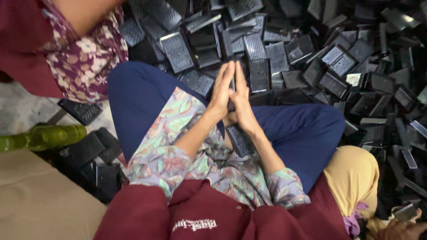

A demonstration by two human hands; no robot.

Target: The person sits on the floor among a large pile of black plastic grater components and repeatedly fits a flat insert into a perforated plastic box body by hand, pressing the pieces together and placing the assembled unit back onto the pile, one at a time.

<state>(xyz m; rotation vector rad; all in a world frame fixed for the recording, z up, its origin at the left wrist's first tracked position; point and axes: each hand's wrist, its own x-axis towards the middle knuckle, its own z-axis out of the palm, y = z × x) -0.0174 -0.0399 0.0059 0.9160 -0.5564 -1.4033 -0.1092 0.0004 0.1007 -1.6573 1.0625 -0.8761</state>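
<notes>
Green bottle (pixel 42 137) beside tan cardboard (pixel 40 200)

A deep heap of black perforated plastic parts (pixel 311 66) is covering the floor (pixel 18 111). A green bottle (pixel 42 137) is lying beside a tan board (pixel 40 200).

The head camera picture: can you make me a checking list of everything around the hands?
Surface: floor, pale and bare at the left; a tan sheet lies lower left.
Job's things: a black grid-patterned plastic piece pressed between the palms; another black piece rests on the lap below.
Clutter: a big heap of black pieces ahead and to the right; a green bottle lies at the left.
Hands: left hand and right hand are flat, palm against palm.
Cables: nothing seen.
Surroundings: another person's flowered sleeve upper left; a second person's hand lower right.
</notes>
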